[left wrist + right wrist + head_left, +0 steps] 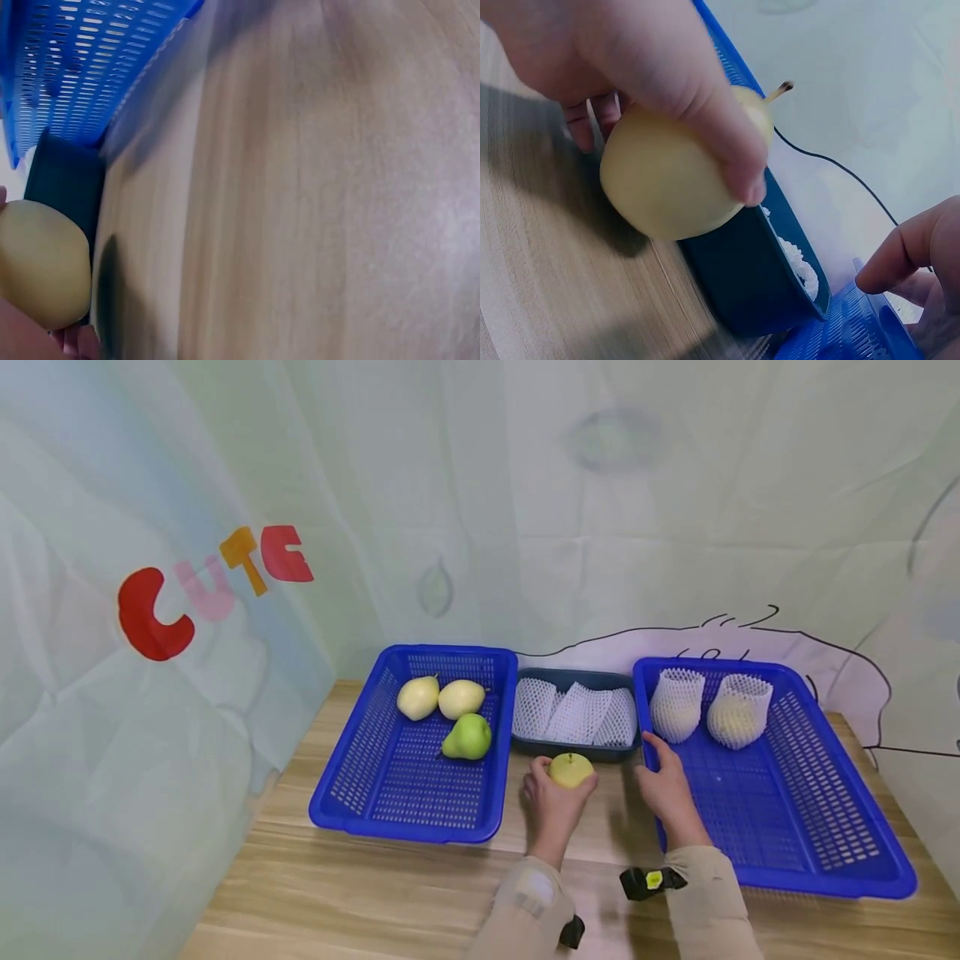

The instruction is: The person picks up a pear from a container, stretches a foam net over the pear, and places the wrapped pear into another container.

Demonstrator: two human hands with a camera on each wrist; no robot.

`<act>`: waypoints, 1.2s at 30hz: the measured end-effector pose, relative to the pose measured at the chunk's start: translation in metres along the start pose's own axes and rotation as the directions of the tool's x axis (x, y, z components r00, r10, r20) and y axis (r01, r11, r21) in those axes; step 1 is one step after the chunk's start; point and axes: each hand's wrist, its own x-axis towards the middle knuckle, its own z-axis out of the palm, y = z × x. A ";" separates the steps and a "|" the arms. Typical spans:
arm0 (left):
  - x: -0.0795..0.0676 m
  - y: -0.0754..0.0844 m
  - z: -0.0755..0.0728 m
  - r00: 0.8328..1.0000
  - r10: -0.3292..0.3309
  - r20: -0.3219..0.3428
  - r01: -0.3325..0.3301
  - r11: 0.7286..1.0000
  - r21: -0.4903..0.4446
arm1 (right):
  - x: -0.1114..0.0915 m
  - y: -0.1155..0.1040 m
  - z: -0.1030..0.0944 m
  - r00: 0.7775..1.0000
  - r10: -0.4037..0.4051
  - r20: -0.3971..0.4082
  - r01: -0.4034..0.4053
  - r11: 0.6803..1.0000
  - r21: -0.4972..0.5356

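Observation:
A pale yellow pear (570,770) is held in my left hand (553,806), thumb on one side and fingers on the other, above the wooden table. In the right wrist view the same pear (667,180) has its stem pointing up to the right. My right hand (667,789) is at the near-left rim of the right blue basket (825,793), holding no fruit; whether it touches the rim I cannot tell. Between the baskets, a dark teal tray (576,748) holds white foam net sleeves (577,714).
The left blue basket (348,777) holds two yellow pears (461,699) and a green pear (468,737). In the right basket, two pears in foam nets (738,718) stand at the back. A printed cloth (480,510) hangs behind the table (360,893).

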 end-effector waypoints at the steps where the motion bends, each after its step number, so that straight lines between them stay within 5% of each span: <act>1: 0.000 -0.001 0.001 1.000 -0.001 0.002 0.001 1.000 0.005 | 0.000 0.000 0.000 1.000 0.000 -0.001 0.000 1.000 0.000; 19: -0.002 -0.005 0.007 0.998 0.038 0.052 -0.041 0.998 0.051 | 0.002 0.002 -0.002 1.000 0.003 0.006 -0.003 1.000 -0.011; 24: -0.003 0.003 0.004 0.997 0.079 0.014 -0.079 0.997 0.022 | 0.002 0.003 -0.002 1.000 0.010 0.015 -0.010 1.000 -0.018; 28: 0.003 0.035 -0.025 0.978 0.202 -0.059 -0.209 0.965 -0.158 | 0.001 0.002 -0.001 1.000 0.008 0.021 -0.007 1.000 -0.013; 31: 0.015 0.056 -0.067 0.943 0.333 0.003 -0.323 0.915 -0.242 | 0.000 0.001 0.001 1.000 0.000 0.020 0.000 1.000 -0.007; 33: 0.025 0.058 -0.093 0.916 0.390 0.091 -0.366 0.908 -0.202 | 0.000 0.001 0.001 1.000 -0.001 0.020 0.002 1.000 -0.007; 36: 0.040 0.045 -0.118 0.903 0.375 0.209 -0.380 0.925 -0.015 | 0.000 0.000 0.000 1.000 0.010 0.022 -0.009 1.000 -0.009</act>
